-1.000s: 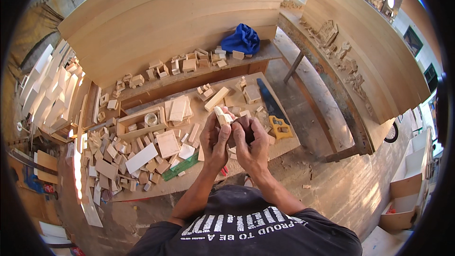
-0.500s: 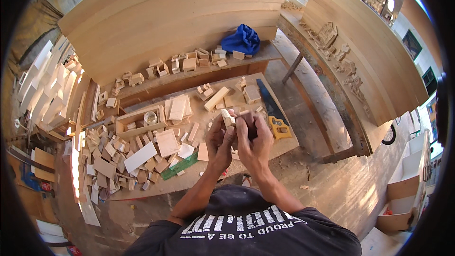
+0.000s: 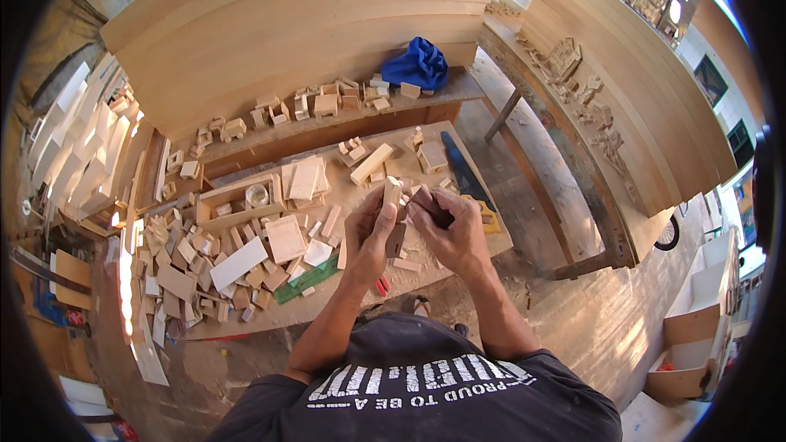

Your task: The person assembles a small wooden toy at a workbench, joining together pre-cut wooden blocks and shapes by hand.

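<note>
Over the workbench [image 3: 327, 299], my left hand [image 3: 370, 233] is closed round a small pale wooden block [image 3: 392, 193], its end rising above the fingers. Beside it, my right hand [image 3: 457, 231] pinches a folded brown sheet that looks like sandpaper [image 3: 426, 199]; its fingers come close to the block. Whether the sheet touches the wood is hard to tell. Beneath my hands, a dark brown flat piece [image 3: 395, 241] is partly hidden. A handsaw with a blue blade [image 3: 464, 165] and yellow handle lies just beyond my right hand.
Loose wood offcuts [image 3: 188, 266] pile up at the left, near an open wooden box [image 3: 214, 211] holding a glass jar [image 3: 257, 195]. Small wooden toy vehicles [image 3: 233, 129] line a shelf behind, with a blue cloth [image 3: 416, 64]. A green strip [image 3: 307, 280] lies in front.
My hands have spread slightly apart, the right moving outward with the brown sheet. The block stands more upright in my left hand, and the view has shifted a little.
</note>
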Demonstrator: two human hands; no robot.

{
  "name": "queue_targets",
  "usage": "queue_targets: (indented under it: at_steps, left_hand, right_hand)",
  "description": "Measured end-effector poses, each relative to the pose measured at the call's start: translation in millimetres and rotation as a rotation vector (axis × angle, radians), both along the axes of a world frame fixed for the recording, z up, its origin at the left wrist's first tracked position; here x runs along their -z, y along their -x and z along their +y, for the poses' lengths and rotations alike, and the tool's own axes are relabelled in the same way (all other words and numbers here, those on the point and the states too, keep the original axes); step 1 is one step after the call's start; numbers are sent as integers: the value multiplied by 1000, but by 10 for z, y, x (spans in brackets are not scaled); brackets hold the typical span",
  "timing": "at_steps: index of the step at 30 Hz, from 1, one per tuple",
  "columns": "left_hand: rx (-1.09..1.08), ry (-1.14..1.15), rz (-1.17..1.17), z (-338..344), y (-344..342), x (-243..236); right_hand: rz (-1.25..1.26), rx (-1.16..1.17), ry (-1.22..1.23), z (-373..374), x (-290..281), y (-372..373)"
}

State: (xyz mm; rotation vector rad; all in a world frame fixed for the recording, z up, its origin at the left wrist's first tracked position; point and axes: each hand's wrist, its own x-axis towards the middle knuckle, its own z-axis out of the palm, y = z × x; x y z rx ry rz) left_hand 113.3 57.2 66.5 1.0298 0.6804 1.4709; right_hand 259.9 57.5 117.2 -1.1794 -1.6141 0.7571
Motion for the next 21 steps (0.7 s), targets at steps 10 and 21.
queue_targets:
  at_steps: [10,21]
  left_hand:
    - [53,42,122,-11,96,-27]
    - [145,169,-85,-34,43,44]
  right_hand:
    - [-145,-62,48,29,13,-17]
    - [279,-30,-2,192,-12,-338]
